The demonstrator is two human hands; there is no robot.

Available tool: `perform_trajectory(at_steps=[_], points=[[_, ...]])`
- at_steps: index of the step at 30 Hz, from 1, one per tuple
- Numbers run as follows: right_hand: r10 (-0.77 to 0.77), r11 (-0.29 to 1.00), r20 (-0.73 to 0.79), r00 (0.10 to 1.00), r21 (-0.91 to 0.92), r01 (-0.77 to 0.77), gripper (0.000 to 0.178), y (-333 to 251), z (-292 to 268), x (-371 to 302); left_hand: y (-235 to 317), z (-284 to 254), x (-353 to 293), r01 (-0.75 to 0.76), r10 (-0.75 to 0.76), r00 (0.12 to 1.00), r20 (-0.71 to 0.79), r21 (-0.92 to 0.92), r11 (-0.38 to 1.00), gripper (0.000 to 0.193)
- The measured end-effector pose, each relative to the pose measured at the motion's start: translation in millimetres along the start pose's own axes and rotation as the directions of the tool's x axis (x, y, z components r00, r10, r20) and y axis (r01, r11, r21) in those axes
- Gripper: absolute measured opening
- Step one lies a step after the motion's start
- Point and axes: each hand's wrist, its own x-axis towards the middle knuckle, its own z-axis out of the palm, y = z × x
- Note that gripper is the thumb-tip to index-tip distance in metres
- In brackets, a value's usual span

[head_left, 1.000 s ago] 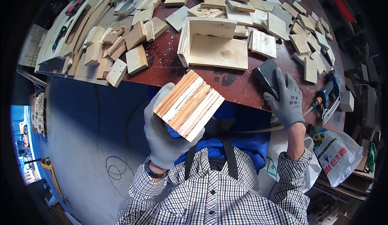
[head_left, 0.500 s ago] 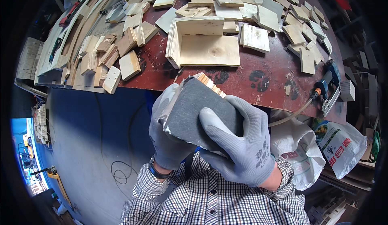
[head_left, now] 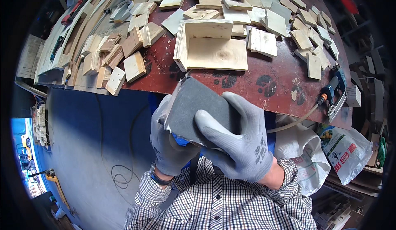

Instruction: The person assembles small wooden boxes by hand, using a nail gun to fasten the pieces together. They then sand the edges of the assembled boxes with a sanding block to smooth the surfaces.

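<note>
In front of my chest I hold a wooden block covered by a dark grey sheet with torn, pale edges; the sheet looks like sandpaper. My left hand, in a grey glove, is closed around its left and under side, with most fingers hidden. My right hand, gloved alike, grips the right side, its thumb pressed on the grey face. A little blue shows beneath the block's lower edge. Just beyond, on the red table, stands a plywood assembly made of a base and two upright sides.
Several loose wood pieces cover the far table. More offcuts lie at its left edge beside long boards. A nail gun with a hose rests at the right edge. White sacks stand below; a cable loops on the floor.
The block has tilted and shifted slightly left and down with both hands, so its layered plywood edge no longer shows. The table scene has shifted slightly in view.
</note>
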Motion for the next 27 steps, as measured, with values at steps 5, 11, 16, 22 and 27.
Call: perform_trajectory(at_steps=[5,11,16,22,27], points=[[0.056,0.997,-0.229,0.972,-0.039,-0.067,0.07,51,24,3,0,-3,5,-0.114,0.096,0.989,-0.108,-0.178,0.977,0.111],[0.095,0.995,-0.246,0.965,0.007,-0.096,0.073,49,-3,-1,-5,-2,0,-0.02,-0.015,0.995,-0.103,-0.33,0.944,0.109],[-0.078,0.992,-0.004,0.997,-0.102,0.077,0.064,1,3,-9,-4,4,-3,-0.012,-0.011,0.99,-0.141,-0.164,0.986,0.105],[0.183,0.971,-0.262,0.948,-0.101,-0.216,0.071,71,0,-6,-4,-2,-1,0.072,-0.129,0.983,-0.134,-0.366,0.928,0.096],[0.017,0.999,-0.039,0.999,-0.05,-0.019,0.07,6,-7,-8,4,-2,5,0.074,-0.079,0.992,-0.096,-0.049,0.996,0.1]])
